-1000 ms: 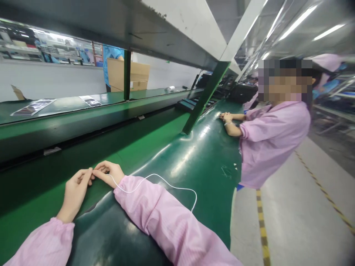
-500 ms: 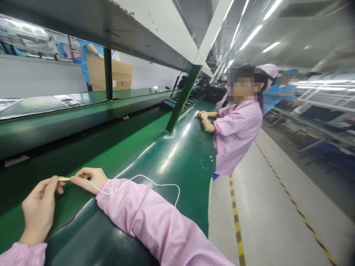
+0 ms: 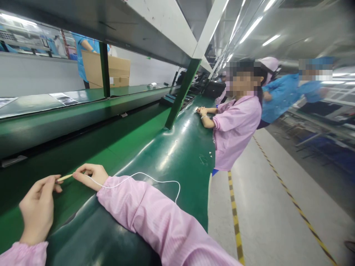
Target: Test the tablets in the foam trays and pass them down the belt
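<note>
Left grip (image 3: 39, 207) and right grip (image 3: 91, 177) pinch one thin yellow piece (image 3: 65, 178)

We hold the yellow piece in the air between our two hands, over the lower green strip (image 3: 135, 136) beside the raised surface (image 3: 191, 155). Each grip is drawn in to a narrow pinch: the left has the piece's left end between thumb and finger, the right has its other end at the fingertips. Something so slim offers little to hold, which is probably why we use fingertips and leave the palms out of it. With both ends supported, we likely gain control over its slight tilt, and the short middle stays visible.

From our right hand a white cord (image 3: 159, 181) runs back across the wrist, arches over the right sleeve (image 3: 155, 214) and curves down behind it. That loose slack probably spares the pinch any pull. We cannot tell whether the cord joins the yellow piece, because our right fingers cover that spot, and its far end is hidden too.

Farther along the surface, well apart from our hands, a co-worker in pink (image 3: 238, 125) rests both hands together near its edge.
</note>
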Tool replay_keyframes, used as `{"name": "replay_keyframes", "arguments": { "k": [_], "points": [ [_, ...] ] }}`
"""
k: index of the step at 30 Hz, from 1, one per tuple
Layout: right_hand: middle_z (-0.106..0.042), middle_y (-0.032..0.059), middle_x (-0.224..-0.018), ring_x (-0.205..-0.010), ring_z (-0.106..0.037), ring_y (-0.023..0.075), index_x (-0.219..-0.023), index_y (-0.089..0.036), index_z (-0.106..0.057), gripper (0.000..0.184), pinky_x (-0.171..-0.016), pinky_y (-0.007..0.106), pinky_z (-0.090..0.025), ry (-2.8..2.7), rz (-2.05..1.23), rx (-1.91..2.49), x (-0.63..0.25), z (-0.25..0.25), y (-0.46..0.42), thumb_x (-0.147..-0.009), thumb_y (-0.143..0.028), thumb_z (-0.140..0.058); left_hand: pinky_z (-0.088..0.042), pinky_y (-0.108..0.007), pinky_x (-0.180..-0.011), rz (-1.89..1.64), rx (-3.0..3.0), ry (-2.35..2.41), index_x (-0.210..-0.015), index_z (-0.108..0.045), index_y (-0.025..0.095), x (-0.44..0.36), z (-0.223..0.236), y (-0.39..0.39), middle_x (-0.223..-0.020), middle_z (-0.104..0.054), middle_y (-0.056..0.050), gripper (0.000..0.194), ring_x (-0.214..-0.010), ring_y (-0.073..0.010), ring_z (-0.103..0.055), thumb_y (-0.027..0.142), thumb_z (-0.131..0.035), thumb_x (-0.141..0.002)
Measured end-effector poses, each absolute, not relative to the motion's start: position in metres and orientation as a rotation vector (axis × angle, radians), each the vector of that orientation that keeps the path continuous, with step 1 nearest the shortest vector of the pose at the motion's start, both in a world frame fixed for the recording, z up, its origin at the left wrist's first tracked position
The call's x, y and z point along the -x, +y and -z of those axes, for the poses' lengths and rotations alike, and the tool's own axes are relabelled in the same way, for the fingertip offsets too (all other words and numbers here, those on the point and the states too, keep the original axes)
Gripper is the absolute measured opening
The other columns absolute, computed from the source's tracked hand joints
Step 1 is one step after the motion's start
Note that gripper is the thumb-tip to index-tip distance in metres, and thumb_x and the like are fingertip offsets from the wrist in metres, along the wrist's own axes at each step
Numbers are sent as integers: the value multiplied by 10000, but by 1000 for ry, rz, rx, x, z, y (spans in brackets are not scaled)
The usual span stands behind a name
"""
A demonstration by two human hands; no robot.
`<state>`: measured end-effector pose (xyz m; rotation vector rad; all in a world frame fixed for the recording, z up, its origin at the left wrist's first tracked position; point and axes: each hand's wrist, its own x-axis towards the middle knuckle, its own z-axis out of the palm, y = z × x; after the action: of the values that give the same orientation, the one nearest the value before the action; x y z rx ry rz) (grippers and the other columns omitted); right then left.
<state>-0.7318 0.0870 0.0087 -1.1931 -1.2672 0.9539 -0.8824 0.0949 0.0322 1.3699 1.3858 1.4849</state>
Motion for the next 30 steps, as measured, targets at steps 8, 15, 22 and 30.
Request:
{"name": "replay_keyframes", "arguments": {
  "k": [8,15,22,30],
  "points": [
    [-523,-71,-581,-525,-428,76,-876,-216,-716,329,-565,214,-350,-1292,-916,1127,731,-4,90,-803,-537,-714,-464,-277,-661,-1494,-1393,1383,-880,-730,176,882,-33,93,-653,-616,22,372,-667,-158,-573,474,-659,-669],
    [-546,-61,-604,-542,-444,74,-884,-205,-725,278,-574,211,-357,-1300,-923,1081,730,-1,92,-810,-473,-716,-490,-275,-682,-1497,-1355,1378,-983,-754,158,881,-32,93,-714,-655,2,436,-681,-152,-591,443,-689,-659],
    [-615,-34,-690,-601,-496,83,-841,-197,-729,406,-608,212,-389,-1241,-996,1023,730,-7,90,-714,-577,-790,-477,-235,-695,-1503,-1357,1332,-1103,-744,157,883,-26,95,-776,-672,2,427,-674,-111,-577,364,-703,-733],
    [-545,-73,-593,-549,-462,60,-918,-210,-748,245,-555,184,-341,-1285,-961,1153,728,-12,86,-786,-415,-771,-457,-248,-685,-1553,-1387,1276,-1028,-751,150,883,-24,97,-767,-650,1,368,-645,-107,-547,421,-652,-800]
  ]
}}
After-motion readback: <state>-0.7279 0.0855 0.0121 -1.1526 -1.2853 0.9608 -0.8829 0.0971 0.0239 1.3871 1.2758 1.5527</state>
